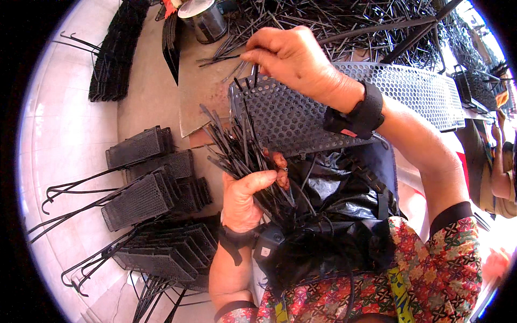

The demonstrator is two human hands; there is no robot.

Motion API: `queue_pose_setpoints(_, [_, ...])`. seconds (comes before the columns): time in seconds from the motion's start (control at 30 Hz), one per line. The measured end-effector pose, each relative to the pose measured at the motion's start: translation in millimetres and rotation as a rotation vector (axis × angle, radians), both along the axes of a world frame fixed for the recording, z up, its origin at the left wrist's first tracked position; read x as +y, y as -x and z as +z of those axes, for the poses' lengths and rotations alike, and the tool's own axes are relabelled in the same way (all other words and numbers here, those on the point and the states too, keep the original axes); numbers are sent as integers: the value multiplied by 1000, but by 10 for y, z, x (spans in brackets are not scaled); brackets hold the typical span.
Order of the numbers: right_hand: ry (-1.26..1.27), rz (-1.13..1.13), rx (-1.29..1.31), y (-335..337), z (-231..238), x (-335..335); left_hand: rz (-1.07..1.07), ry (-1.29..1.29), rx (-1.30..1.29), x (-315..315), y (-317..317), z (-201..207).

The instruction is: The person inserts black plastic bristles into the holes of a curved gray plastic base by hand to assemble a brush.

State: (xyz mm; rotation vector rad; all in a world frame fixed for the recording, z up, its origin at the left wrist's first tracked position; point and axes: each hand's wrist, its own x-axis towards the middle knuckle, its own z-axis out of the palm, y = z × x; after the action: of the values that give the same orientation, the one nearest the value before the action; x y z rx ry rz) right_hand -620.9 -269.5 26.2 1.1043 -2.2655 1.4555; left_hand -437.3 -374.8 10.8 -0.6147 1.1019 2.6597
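Note:
My left hand (242, 202) is wrapped round a thick bundle of thin black strips (245, 142), which fan out upward over the lap. Above and to the right, my right hand (293, 56) has thumb and forefinger pinched on a thin black strip (221, 58) pointing left. The material of the strips cannot be told. Right under that hand lies a grey perforated metal panel (301, 107), full of round holes. A few short dark pieces poke up at its left corner. Black plastic sheeting (334, 183) covers my lap beneath the bundle.
A large heap of loose black strips (344, 24) spreads along the far side, near a dark can (205, 24). On the left floor stand stacks of black mesh baskets (142, 199) with long hooked handles. Another stack (116, 59) is farther back. A co-worker's arm (501, 161) shows at right.

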Motion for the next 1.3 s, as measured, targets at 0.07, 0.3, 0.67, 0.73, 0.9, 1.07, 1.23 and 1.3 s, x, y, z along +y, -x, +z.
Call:
queue_pose_setpoints(0.07, [-160,25,161,15,-1,-18,-5,-26,1,-3,4,-2])
queue_pose_setpoints(0.3, [-468,114,243,-19,28,-15,61,-102,-4,16,-6,-10])
queue_pose_setpoints(0.67, [-432,20,76,-190,152,15,44,-144,51,9,-18,-1])
queue_pose_setpoints(0.73, [-217,111,-375,-234,223,74,7,-125,94,12,-20,-15])
queue_pose_setpoints(0.9, [142,279,-1141,-346,227,147,-69,-121,101,81,-16,54])
queue_pose_setpoints(1.07, [262,216,-1118,-363,203,146,-114,-100,92,97,-3,-8])
queue_pose_setpoints(1.23, [454,-11,-754,-133,253,266,-102,-20,66,121,10,11])
queue_pose_setpoints(1.3, [394,-29,-566,-86,251,315,-78,-13,48,119,11,14])
